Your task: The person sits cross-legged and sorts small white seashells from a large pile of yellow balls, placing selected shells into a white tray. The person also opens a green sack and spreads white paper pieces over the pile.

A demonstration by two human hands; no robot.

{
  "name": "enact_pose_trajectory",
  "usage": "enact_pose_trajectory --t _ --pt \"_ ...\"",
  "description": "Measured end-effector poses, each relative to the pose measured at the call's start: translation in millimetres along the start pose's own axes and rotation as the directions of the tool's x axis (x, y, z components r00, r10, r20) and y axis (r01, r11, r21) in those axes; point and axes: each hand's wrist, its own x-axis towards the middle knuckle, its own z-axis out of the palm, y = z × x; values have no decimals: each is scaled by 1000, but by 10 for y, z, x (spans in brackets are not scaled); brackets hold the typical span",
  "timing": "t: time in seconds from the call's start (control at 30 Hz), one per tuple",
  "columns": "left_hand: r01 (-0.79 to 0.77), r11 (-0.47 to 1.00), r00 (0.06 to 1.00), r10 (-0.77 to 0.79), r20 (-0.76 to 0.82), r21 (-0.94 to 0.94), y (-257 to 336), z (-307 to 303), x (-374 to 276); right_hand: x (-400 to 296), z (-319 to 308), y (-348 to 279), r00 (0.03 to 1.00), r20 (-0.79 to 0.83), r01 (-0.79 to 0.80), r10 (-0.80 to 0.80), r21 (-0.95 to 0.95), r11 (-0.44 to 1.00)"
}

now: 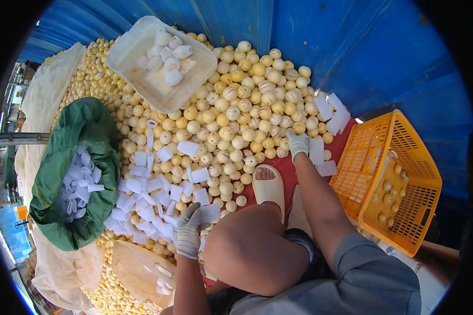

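Note:
My left hand, in a striped knit glove with a grey palm coating, holds a white foam net sleeve beside my bent knee. My right hand, gloved the same way, reaches to the near edge of a large heap of pepino melons. Its fingertips are among the fruit, and whether they grip one cannot be made out. The melons are pale to deep yellow, some with dark stripes. Many loose foam net sleeves lie over the heap near my left hand.
A green woven sack of sleeves stands left. A whitish plastic tub holding sleeved fruit rests on the heap; another tub is lower left. On the right, a yellow crate contains several fruits. Blue corrugated sheeting rises behind.

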Motion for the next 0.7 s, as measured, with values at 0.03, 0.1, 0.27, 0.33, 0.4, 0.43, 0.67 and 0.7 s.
enact_pose_trajectory --t 0.03,0.1,0.27,0.33,0.4,0.43,0.67,0.7 --pt "0 1000 1000 0 19 -12 26 66 71 37 -14 52 999 6 32 -32 44 999" --pt "3 999 999 -1 54 -37 67 167 192 97 -43 178 995 15 94 -96 129 987" --pt "41 999 994 -38 105 -21 139 348 332 395 -32 484 991 -14 128 -132 363 923" --pt "85 995 992 -80 98 -47 66 317 358 356 51 315 993 -32 115 -111 247 962" --pt "101 991 994 -97 48 -92 -44 206 337 -83 20 -53 996 53 66 -76 169 983" --pt "101 989 994 -96 51 -112 -48 233 354 -46 -12 -26 996 27 79 -85 175 981" --pt "27 998 1000 -27 3 -49 152 266 315 -292 -202 216 928 188 49 -321 793 608" --pt "-29 999 999 29 17 -34 180 298 322 -496 -203 137 867 220 82 -446 821 565"
